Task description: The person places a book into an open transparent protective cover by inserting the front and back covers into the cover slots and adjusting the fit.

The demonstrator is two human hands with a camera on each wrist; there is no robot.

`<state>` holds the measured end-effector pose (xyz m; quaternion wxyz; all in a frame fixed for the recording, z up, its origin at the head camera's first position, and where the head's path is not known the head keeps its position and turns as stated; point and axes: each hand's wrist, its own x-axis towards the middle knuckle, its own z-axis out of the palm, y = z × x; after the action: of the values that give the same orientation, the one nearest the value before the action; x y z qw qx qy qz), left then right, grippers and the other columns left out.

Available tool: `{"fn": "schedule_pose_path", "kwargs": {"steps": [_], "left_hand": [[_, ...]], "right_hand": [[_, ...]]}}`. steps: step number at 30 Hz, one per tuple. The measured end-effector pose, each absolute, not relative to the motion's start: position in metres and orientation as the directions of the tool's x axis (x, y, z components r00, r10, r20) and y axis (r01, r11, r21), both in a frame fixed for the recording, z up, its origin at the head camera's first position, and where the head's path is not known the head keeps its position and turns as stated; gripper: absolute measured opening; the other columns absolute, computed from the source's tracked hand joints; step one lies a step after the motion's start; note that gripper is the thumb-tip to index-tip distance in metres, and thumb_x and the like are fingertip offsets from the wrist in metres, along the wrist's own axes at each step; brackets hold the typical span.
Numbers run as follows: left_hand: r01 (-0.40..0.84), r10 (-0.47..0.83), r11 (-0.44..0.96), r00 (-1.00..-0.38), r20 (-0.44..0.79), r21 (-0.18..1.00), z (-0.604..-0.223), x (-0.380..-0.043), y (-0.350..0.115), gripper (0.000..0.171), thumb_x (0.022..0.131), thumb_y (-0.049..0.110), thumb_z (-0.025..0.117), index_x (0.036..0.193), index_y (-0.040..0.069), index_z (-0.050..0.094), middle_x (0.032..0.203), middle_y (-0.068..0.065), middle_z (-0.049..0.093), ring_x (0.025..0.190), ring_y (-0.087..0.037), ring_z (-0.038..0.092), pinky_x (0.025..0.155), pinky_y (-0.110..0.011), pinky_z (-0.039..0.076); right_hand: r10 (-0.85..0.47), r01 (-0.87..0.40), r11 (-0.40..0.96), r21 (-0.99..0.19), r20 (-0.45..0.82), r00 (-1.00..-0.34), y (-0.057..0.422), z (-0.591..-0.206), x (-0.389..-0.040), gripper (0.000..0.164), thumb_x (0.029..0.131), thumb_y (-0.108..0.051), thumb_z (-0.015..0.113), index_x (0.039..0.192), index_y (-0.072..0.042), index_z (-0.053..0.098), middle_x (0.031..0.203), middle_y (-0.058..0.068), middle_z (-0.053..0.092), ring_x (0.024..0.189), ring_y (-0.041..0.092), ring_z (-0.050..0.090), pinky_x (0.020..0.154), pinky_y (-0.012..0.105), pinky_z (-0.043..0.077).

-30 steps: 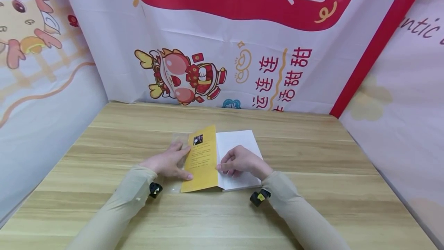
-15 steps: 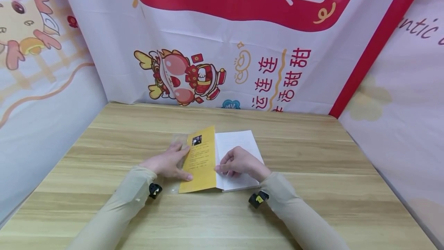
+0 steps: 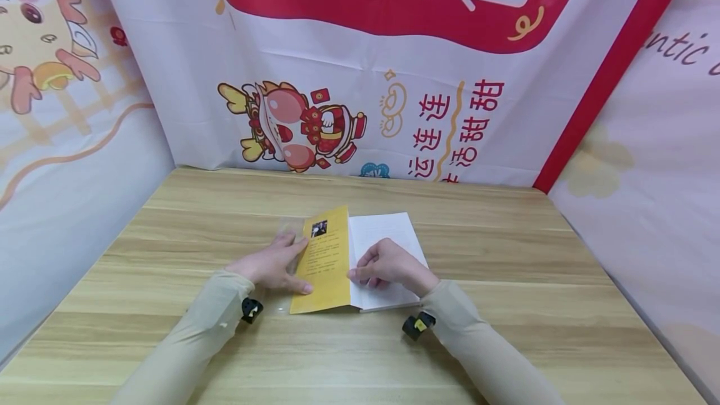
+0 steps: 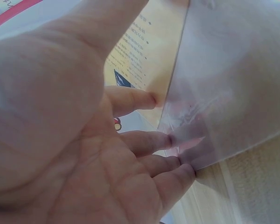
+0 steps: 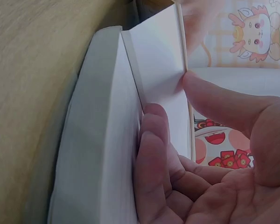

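Note:
In the head view an open book [image 3: 385, 230] lies on the table, white page up, with its yellow front cover [image 3: 329, 261] raised at a slant to the left. Small print and a photo show on the yellow side. My right hand [image 3: 390, 267] holds the cover's edge near the fold, thumb on its yellow face and curled fingers against the white page. My left hand [image 3: 275, 264] rests at the cover's outer edge with fingers spread. A clear plastic sleeve [image 4: 233, 88] extends from that edge, under the left fingertips in the left wrist view.
The wooden table [image 3: 360, 355] carries the book near its middle. A printed cloth [image 3: 478, 142] hangs along the back edge, and patterned cloths hang at both sides. Each wrist wears a black strap, such as the right strap [image 3: 419, 325].
The cover's raised edge has shifted slightly left, and my right hand has moved a little left with it. My left hand stays almost in place.

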<state>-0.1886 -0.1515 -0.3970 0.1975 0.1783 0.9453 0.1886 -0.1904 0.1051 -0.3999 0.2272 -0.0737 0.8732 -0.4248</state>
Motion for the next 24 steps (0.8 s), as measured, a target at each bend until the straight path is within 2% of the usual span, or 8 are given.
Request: {"fn": "schedule_pose_path", "kwargs": {"steps": [12, 24], "left_hand": [[0.280, 0.427, 0.856, -0.857, -0.288, 0.434, -0.3957, -0.1874, -0.1514, 0.109, 0.072, 0.060, 0.071, 0.151, 0.005, 0.019, 0.154, -0.023, 0.003, 0.140, -0.040, 0.003, 0.107, -0.056, 0.011], [0.261, 0.409, 0.863, -0.864, -0.295, 0.433, -0.3976, -0.1866, -0.1515, 0.107, 0.073, 0.059, 0.071, 0.152, 0.008, 0.019, 0.155, -0.021, 0.000, 0.141, -0.039, 0.000, 0.107, -0.056, 0.009]], "right_hand": [[-0.279, 0.084, 0.664, -0.743, -0.351, -0.894, 0.0996, -0.3968, -0.1865, 0.027, 0.076, -0.030, 0.079, 0.087, -0.009, 0.066, 0.074, 0.006, 0.066, 0.060, 0.016, 0.058, 0.056, 0.029, 0.049], [-0.250, 0.072, 0.686, -0.724, -0.328, -0.911, 0.0954, -0.4022, -0.1848, 0.026, 0.076, -0.033, 0.079, 0.085, -0.012, 0.067, 0.074, 0.002, 0.066, 0.060, 0.017, 0.056, 0.051, 0.025, 0.043]]}}
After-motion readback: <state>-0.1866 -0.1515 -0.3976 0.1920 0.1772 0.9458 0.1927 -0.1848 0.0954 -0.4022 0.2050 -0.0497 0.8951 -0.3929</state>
